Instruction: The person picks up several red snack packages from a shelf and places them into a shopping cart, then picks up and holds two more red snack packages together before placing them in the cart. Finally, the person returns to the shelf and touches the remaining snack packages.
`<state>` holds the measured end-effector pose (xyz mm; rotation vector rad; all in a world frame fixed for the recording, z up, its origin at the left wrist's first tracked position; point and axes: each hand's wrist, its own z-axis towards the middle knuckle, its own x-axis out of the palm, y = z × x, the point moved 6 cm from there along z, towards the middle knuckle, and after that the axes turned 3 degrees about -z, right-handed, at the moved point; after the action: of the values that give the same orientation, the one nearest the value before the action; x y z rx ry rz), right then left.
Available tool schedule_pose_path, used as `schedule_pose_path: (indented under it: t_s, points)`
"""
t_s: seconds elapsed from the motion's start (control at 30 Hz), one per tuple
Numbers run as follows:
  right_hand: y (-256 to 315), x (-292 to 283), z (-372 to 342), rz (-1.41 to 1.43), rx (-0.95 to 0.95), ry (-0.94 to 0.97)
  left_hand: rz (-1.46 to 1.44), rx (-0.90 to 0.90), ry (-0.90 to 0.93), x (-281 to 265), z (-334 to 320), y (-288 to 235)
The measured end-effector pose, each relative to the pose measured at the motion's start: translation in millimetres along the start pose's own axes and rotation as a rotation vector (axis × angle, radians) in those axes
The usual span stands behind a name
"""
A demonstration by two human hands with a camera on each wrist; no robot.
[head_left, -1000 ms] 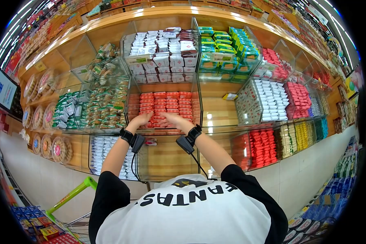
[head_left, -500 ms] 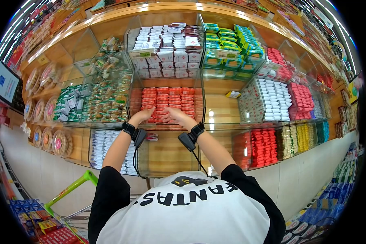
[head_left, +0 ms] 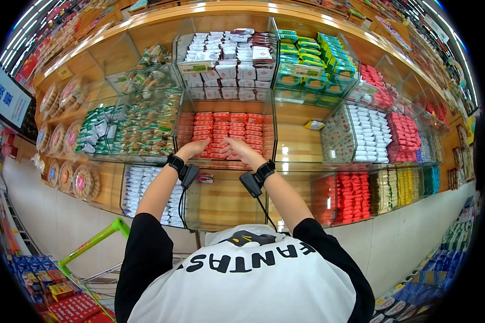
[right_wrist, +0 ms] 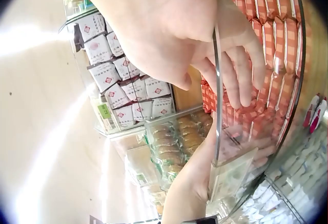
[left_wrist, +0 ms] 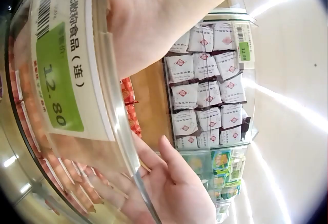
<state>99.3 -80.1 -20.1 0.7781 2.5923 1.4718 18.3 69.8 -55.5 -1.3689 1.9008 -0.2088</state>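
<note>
Both hands reach over the front panel of a clear bin stacked with rows of red-orange wrapped packets. My left hand lies at the bin's left side with its fingers stretched towards the front packets. Opposite it, my right hand has its fingers spread and nearly straight, fingertips right at the packets in the right wrist view. The palms face each other with a stretch of packets between them. In the left wrist view the price label and the panel partly cover the left hand's work.
White packets fill the bin above, green-yellow packs the one to its right. Bagged pastries stand at the left, white packets farther right. Clear dividers separate the bins. A cart with a green handle is at the lower left.
The head view has shifted a little, so the shelves sit farther right in it. Both hands stay inside the bin of red-orange packets, with only slight finger movement.
</note>
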Motion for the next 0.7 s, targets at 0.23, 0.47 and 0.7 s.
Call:
schedule_pose_path:
  t_s: [0.23, 0.47, 0.7]
  points:
    - [0, 1, 2, 0.008, 0.005, 0.008, -0.014, -0.066, 0.048, 5, -1, 1]
    - [2, 0, -2, 0.001, 0.008, 0.001, -0.044, -0.161, 0.100, 4, -13, -2]
    - [1, -1, 1, 0.034, -0.005, -0.013, -0.064, -0.123, 0.064, 4, -7, 0]
